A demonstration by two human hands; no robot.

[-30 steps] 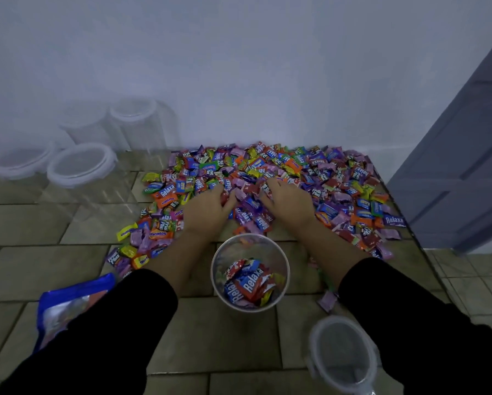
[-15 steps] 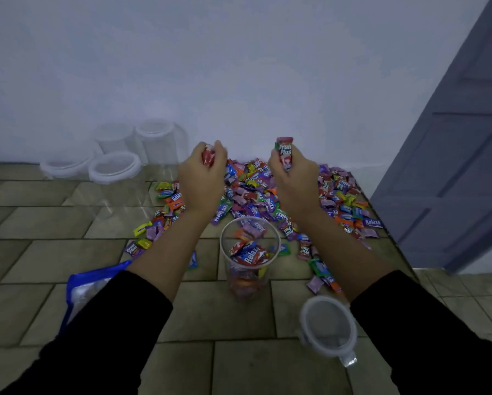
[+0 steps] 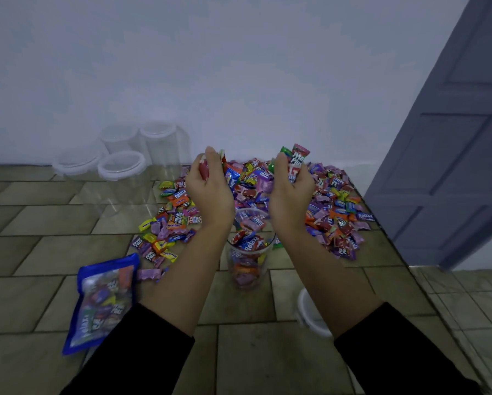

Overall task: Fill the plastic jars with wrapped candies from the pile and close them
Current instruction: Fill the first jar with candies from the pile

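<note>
Red and green wrappers poke out of the left hand (image 3: 210, 192), whose fingers curl round a clutch of wrapped candies (image 3: 203, 170); the right hand (image 3: 292, 192) grips another bunch, a red-and-white wrapper sticking up past its fingers. Both hands hang above the open plastic jar (image 3: 247, 269), which stands partly filled on the tiled floor (image 3: 39, 252). Beyond it and to either side spreads the candy pile (image 3: 333, 212). A white lid (image 3: 306, 312) lies near right, a blue bag (image 3: 102, 297) near left, and four lidded clear jars (image 3: 122, 169) stand far left by the wall (image 3: 239, 67).
</note>
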